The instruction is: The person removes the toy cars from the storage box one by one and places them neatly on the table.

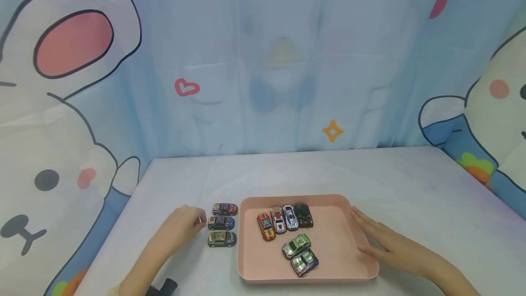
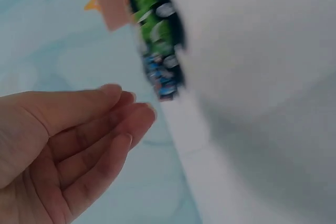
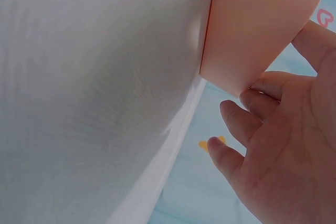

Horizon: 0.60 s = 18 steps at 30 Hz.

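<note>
Beside the pink tray [image 1: 328, 273], three toy cars stand in a column: a red-and-dark one [image 1: 225, 209], a blue-and-dark one [image 1: 221, 223] and a green one [image 1: 222, 239]. My left hand [image 1: 183, 224] hovers just left of them, its fingers loosely bent; the left wrist view shows nothing between them. At the tray's right side, my right hand [image 1: 392, 245] touches the rim with fingers extended. The right wrist view shows its fingertips against the outer wall. Inside the tray lie a green car [image 1: 296, 246] and a silver-purple car [image 1: 304, 262], touching each other.
Along the tray's upper part, a red-orange car [image 1: 266, 226], a white-red car [image 1: 278, 220], a white-blue car [image 1: 290, 217] and a black car [image 1: 303, 215] sit side by side. A dark object [image 1: 164, 288] shows near the left forearm. Behind the white table [image 1: 185, 172] hangs a printed curtain [image 1: 263, 127].
</note>
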### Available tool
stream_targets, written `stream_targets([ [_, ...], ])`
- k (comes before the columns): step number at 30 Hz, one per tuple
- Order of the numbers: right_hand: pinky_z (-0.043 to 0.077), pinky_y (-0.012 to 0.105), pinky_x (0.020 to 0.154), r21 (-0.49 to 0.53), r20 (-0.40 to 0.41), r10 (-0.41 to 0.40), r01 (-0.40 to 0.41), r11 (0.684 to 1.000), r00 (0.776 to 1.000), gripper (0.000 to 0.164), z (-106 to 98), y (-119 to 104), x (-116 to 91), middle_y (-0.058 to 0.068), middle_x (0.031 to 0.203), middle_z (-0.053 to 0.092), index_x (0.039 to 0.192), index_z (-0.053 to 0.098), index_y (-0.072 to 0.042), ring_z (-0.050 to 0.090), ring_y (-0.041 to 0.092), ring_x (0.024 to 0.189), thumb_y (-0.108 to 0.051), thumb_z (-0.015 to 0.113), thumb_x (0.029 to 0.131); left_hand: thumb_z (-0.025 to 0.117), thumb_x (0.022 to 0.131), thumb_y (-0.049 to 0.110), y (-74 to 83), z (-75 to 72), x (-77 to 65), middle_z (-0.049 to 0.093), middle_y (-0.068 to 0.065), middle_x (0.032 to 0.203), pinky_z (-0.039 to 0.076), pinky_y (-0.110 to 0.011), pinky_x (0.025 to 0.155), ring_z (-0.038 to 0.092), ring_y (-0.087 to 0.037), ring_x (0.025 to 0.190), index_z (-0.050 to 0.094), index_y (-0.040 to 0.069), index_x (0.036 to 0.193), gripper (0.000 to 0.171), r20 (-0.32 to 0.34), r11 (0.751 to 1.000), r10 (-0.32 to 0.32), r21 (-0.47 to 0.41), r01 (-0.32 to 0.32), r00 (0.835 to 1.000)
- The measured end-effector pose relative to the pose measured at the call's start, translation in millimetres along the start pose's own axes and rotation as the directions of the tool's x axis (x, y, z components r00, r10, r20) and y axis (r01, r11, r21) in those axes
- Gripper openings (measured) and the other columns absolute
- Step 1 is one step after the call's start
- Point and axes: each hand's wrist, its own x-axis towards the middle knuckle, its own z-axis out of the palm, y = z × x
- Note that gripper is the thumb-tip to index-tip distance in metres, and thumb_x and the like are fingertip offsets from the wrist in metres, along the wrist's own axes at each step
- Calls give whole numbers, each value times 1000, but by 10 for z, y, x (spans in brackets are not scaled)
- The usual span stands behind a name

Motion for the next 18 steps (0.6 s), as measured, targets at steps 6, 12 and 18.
stream_targets([
  [6,9,72,96,2,-1,-11,11,1000,1000,80,7,2,12,24,151,10,148,17,-3,14,50,132,-45,55,91,67,82,-3,97,-220,160,68,-6,80,53,-32,65,65,-21,74,69,4,87,9,-147,994,94,66,-85,985],
  [12,9,71,97,-5,-4,-18,18,1000,1000,81,12,2,16,23,151,11,148,18,-3,16,49,132,-47,55,91,65,83,-4,150,-184,274,68,-7,86,53,-33,68,64,-22,79,69,4,91,12,-64,995,91,48,-88,994],
  [18,15,74,93,-10,1,2,-2,1000,1000,81,11,10,7,23,151,11,149,17,-5,16,50,131,-48,54,91,67,85,4,400,-77,432,64,-5,110,49,-34,86,59,-21,103,65,7,113,28,28,956,293,-19,-293,956],
])
